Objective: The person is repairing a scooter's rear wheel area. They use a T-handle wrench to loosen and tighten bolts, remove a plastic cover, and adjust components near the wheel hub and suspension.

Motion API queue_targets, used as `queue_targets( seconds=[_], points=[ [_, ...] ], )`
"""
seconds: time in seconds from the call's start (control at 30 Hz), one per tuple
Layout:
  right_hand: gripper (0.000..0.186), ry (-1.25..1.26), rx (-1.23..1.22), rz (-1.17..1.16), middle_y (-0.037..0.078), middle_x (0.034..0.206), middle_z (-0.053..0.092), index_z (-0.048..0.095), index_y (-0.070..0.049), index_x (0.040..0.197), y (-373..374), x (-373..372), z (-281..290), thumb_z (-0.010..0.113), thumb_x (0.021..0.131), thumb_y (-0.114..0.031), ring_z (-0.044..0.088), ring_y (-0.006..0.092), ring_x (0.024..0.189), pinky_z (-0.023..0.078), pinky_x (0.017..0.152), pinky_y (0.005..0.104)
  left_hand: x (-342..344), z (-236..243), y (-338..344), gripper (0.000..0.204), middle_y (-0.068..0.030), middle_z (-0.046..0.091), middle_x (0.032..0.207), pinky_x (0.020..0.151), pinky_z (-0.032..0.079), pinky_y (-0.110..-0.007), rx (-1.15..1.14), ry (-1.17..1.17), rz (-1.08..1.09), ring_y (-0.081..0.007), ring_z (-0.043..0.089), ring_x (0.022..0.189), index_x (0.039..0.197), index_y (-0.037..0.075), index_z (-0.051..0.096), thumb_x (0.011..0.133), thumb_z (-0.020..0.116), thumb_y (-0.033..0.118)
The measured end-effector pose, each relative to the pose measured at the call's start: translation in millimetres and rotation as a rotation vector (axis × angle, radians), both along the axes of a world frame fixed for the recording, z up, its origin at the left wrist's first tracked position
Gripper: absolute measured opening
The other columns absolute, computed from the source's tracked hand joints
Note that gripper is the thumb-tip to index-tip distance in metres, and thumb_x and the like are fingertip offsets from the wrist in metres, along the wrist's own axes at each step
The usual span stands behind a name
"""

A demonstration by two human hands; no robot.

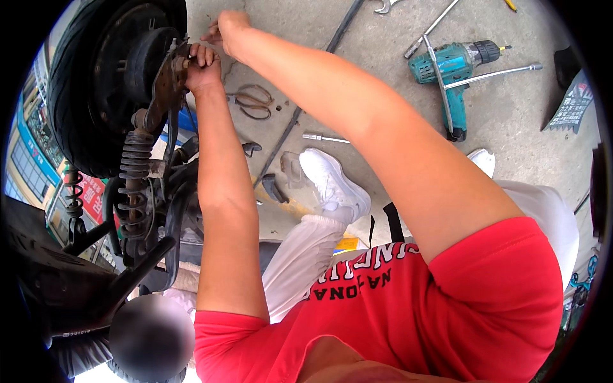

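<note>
A black-tyred wheel [80,83] with a dark hub [143,67] stands at the upper left. A rusty metal bracket [165,86] runs from the hub down to a coil-spring shock absorber [135,159]. My left hand [203,71] is at the bracket's outer side, beside a bolt end [186,64]. Its fingers are curled closed, and whatever they grip is hidden. Just beyond it, my right hand [228,32] hovers over the floor, its visible fingers loosely bent and apart. Nothing shows in it.
On the concrete floor lie a teal cordless drill [450,70], a cross-shaped wrench [491,75], a long dark bar [294,118], a socket rod [324,138], dark loops [254,101] and a black curved piece [274,188]. A blurred round shape [152,338] is at the lower left.
</note>
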State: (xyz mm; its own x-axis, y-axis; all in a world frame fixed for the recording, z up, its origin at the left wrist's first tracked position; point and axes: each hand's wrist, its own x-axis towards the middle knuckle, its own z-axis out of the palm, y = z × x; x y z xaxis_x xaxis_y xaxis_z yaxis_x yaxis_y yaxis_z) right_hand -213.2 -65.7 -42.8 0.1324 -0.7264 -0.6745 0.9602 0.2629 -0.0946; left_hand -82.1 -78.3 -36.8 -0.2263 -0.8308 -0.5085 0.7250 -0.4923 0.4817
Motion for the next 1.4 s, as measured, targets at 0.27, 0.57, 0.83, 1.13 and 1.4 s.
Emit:
queue_targets(
  seconds=[0.27,0.57,0.83,1.13,1.4],
  points=[
    [0.028,0.173,0.004,0.145,0.025,0.098,0.058,0.052,0.007,0.097,4.6,-4.8,-3.9,0.042,0.087,-0.016,0.055,0.024,0.063,0.045,0.063,0.0331,-3.1,5.9,4.1,0.023,-0.0035,0.039,0.064,0.038,0.022,-0.026,-0.012,-0.022,0.023,-0.013,0.029,0.042,0.075,0.006,0.041,0.078,0.044,0.028],
    [0.03,0.151,0.009,0.053,0.017,0.083,0.063,0.053,0.007,0.096,1.8,7.1,-0.6,0.043,0.087,-0.02,0.06,0.0237,0.075,0.046,0.06,0.0341,-2.7,0.6,-1.0,0.022,-0.0038,0.04,0.066,0.039,0.023,-0.026,-0.021,0.051,-0.041,-0.0135,0.03,0.043,0.074,0.008,0.04,0.077,0.044,0.029],
    [0.025,0.383,-0.03,0.259,0.015,0.07,0.063,0.063,0.005,0.082,-14.1,14.7,3.4,0.054,0.085,-0.019,0.06,0.0251,0.055,0.045,0.043,0.038,-3.0,0.6,0.3,0.022,-0.0015,0.04,0.062,0.04,0.023,-0.024,0.022,0.02,0.018,-0.0114,0.03,0.043,0.08,0.007,0.048,0.08,0.045,0.028],
    [0.032,0.588,-0.003,0.476,0.009,0.052,0.059,0.062,0.001,0.061,-24.8,27.0,16.4,0.067,0.079,-0.025,0.05,0.0201,0.033,0.043,0.035,0.0329,-13.8,11.8,5.2,0.029,0.0002,0.041,0.063,0.04,0.024,-0.023,-0.044,0.047,-0.076,-0.0089,0.033,0.045,0.094,0.004,0.053,0.083,0.044,0.029],
    [0.04,0.483,-0.136,0.473,0.011,0.052,0.059,0.06,-0.001,0.054,-20.9,21.5,5.6,0.065,0.08,-0.032,0.05,0.0192,0.033,0.043,0.034,0.0319,-14.6,4.9,1.2,0.029,0.0,0.041,0.064,0.041,0.024,-0.023,-0.049,0.109,-0.048,-0.0095,0.031,0.044,0.089,0.004,0.052,0.083,0.043,0.032]
  ],
)
